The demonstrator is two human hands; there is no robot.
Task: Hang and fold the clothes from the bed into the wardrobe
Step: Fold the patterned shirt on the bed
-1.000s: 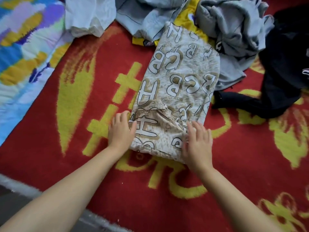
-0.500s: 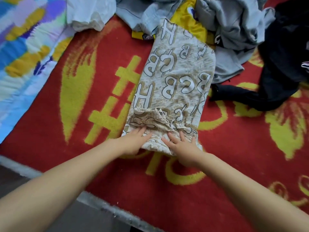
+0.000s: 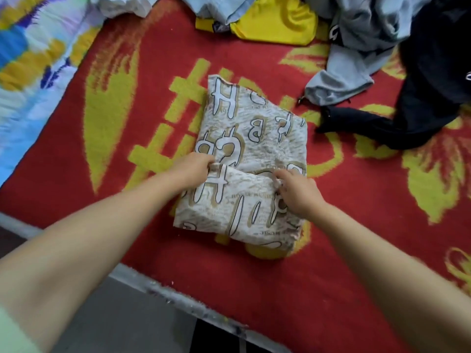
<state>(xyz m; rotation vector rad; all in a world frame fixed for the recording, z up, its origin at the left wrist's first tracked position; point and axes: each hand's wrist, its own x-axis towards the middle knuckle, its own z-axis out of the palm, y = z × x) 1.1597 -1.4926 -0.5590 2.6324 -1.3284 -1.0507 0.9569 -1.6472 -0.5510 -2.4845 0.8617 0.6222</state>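
Note:
A beige garment with white letter print [image 3: 254,138] lies folded on the red and yellow blanket [image 3: 356,238] that covers the bed. Its near part is doubled over the far part, and the fold's edge runs across the middle. My left hand [image 3: 191,169] pinches that folded edge at its left end. At the right end my right hand [image 3: 298,194] grips the same edge, fingers curled into the cloth. Both hands rest on top of the garment.
Unfolded clothes lie at the far side: a yellow garment [image 3: 275,24], a grey one [image 3: 356,47], a black one [image 3: 433,80] at the right, a white one [image 3: 122,6]. A multicoloured sheet [image 3: 30,52] lies at the left. The bed's near edge [image 3: 178,296] runs diagonally below my arms.
Both hands took hold of the garment's near end and brought it away from me over the rest, so the long strip is now a shorter, thicker rectangle.

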